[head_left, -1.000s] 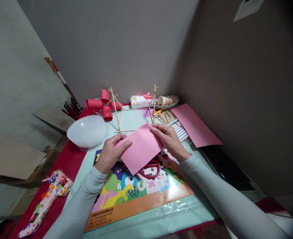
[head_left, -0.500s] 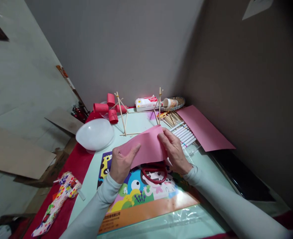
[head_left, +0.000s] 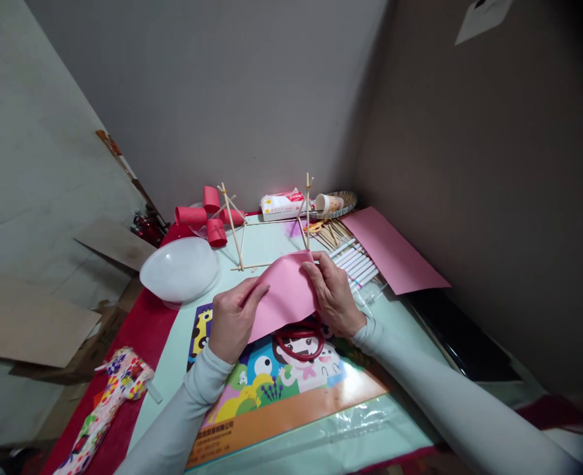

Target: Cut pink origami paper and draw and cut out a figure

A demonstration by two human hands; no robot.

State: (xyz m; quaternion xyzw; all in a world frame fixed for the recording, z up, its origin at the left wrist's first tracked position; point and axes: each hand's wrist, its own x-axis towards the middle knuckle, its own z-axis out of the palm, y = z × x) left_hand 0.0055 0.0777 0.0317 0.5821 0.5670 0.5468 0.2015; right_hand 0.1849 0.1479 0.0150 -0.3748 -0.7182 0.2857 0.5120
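A sheet of pink paper [head_left: 287, 290] is held up between my two hands, bowed along its length. My left hand [head_left: 233, 320] pinches its left end, thumb on the near face. At the right end, my right hand [head_left: 335, 295] grips the upper corner the same way. Below the paper, scissors with red handles [head_left: 299, 349] lie on a colourful cartoon-printed sheet [head_left: 266, 402]; their blades are hidden. Just beyond the paper stands a frame of thin wooden sticks [head_left: 237, 237], tied at its peaks.
Left lie a white bowl [head_left: 180, 270], red paper tubes [head_left: 215, 232] and a flower-patterned glue gun [head_left: 118, 396]. To the right are white markers [head_left: 358, 264], another pink sheet [head_left: 395, 251] and a black flat object [head_left: 462, 336]. A tissue pack [head_left: 281, 204] and paper cup [head_left: 328, 203] stand behind.
The pink paper has become more bowed, and my left hand has turned slightly inward on its end. The whole view has shifted a little, so things appear further left.
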